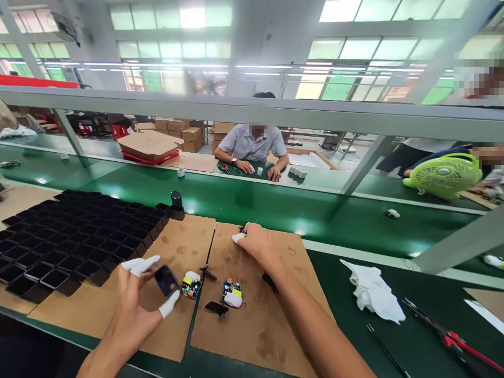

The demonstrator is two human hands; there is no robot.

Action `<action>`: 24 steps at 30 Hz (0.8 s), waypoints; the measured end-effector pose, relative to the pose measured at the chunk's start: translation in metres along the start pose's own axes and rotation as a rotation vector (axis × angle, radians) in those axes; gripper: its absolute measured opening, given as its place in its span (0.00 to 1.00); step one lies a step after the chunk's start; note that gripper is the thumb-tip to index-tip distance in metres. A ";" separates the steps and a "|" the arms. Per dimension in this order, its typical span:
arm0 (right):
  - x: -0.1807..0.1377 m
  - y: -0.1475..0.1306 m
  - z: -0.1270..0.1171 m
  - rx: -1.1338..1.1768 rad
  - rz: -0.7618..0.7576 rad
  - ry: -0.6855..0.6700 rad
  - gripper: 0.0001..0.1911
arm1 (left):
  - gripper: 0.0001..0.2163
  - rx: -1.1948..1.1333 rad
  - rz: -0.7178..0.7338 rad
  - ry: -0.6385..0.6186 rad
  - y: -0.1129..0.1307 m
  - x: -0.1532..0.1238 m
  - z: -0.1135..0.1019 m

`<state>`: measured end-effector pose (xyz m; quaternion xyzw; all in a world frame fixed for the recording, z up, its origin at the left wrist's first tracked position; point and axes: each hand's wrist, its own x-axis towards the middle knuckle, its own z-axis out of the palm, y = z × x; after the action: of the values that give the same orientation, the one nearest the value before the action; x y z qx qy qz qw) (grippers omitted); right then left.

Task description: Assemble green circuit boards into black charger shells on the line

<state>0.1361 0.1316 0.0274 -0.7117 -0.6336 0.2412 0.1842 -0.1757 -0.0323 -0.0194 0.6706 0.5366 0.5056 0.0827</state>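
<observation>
My left hand (132, 299), with white covers on its fingertips, holds a small black open box (166, 281) between thumb and fingers, its opening tilted toward me. My right hand (255, 242) reaches to the far part of the right cardboard sheet (252, 336). Its fingers are closed around something small, mostly hidden, with a dark bit and a yellow bit showing. Between my hands lie two small circuit boards, one (191, 285) beside the held box and another (232, 293) farther right. Near them are a black flat piece (216, 308) and a dark pronged piece (208, 273).
Rows of black open boxes (79, 236) cover the left side. To the right lie a white cloth (374, 291), tweezers (388, 349) and red-handled pliers (452, 338). Across the green belt (252, 197) sits another person (254, 144). A green fan (444, 176) stands far right.
</observation>
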 end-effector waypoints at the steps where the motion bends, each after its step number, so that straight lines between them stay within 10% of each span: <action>1: -0.001 0.002 -0.004 0.081 -0.015 -0.014 0.17 | 0.30 -0.065 -0.012 -0.014 0.014 0.006 0.005; 10: -0.112 0.057 -0.071 0.807 -0.306 0.063 0.46 | 0.26 -0.448 0.157 -0.422 0.106 0.057 0.077; 17: -0.167 0.066 -0.079 1.160 -0.506 0.008 0.32 | 0.29 -0.635 0.247 -0.480 0.111 0.058 0.109; 24: -0.174 0.079 -0.067 1.134 -0.483 0.046 0.40 | 0.34 -0.645 0.313 -0.517 0.097 0.050 0.105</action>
<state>0.2252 -0.0479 0.0561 -0.3445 -0.5459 0.4765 0.5969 -0.0377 0.0133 0.0235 0.7880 0.2052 0.4693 0.3417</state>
